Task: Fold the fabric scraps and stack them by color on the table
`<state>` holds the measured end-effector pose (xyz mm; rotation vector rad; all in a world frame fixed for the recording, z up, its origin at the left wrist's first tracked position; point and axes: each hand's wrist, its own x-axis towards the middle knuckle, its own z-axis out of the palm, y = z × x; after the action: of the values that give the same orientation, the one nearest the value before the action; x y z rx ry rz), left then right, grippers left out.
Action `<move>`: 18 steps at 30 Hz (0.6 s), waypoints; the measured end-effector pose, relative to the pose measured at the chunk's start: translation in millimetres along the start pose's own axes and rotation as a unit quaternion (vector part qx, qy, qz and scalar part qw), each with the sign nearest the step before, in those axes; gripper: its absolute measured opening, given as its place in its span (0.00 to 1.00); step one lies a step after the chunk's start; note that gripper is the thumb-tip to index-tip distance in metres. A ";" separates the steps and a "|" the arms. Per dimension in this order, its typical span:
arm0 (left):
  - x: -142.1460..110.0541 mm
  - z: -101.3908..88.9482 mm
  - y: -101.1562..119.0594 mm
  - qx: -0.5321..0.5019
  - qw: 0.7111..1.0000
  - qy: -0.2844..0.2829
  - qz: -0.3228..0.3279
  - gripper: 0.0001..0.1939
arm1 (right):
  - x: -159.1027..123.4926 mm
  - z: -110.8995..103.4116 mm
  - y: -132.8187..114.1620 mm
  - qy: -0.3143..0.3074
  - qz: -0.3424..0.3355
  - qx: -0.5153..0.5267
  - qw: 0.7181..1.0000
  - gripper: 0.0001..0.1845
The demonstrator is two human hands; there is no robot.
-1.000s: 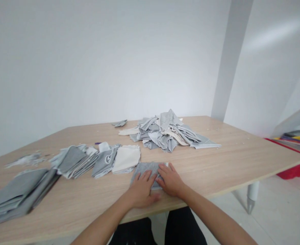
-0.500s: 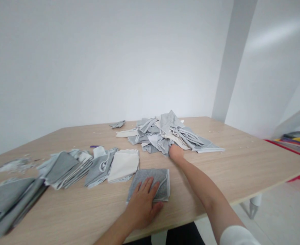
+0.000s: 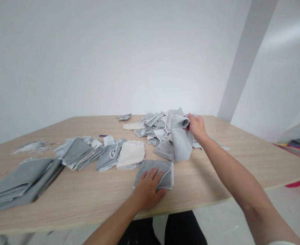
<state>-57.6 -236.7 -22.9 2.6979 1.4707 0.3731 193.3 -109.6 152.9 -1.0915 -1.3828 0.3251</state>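
Gripping cloth [image 3: 182, 144] in closed fingers of right hand [image 3: 198, 128], hanging below and left of fingertips, in front of heap [image 3: 153, 124]. Touching grey square [image 3: 156, 165] under open fingers of left hand [image 3: 148, 191]. Apparently separating cloth from heap; calls for firm pinch, clear lift.
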 end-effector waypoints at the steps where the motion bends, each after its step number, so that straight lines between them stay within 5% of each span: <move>1: -0.3 -0.8 0.2 0.000 1.000 0.006 0.000 0.33 | -2.5 -2.1 -10.6 0.011 -0.002 0.052 0.999 0.22; 7: -7.8 -3.1 0.7 -0.001 0.999 0.054 0.006 0.36 | -29.6 -32.6 -61.4 0.177 -0.078 0.147 0.970 0.19; 11: -20.9 -4.8 8.0 -0.048 0.994 0.099 0.001 0.36 | -77.9 -65.1 -83.7 0.289 -0.099 0.147 0.941 0.18; 16: -48.3 -19.0 45.5 -0.230 0.952 0.197 0.039 0.43 | -189.4 -67.8 -85.1 0.243 0.029 0.115 0.963 0.15; 18: -63.4 -26.8 68.6 -0.330 0.920 0.194 0.087 0.54 | -234.9 -59.0 -76.9 0.163 0.059 0.139 0.975 0.16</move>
<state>-40.4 -329.1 1.9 2.2617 0.9064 1.2223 160.3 -349.8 77.0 -0.9459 -0.9504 0.3935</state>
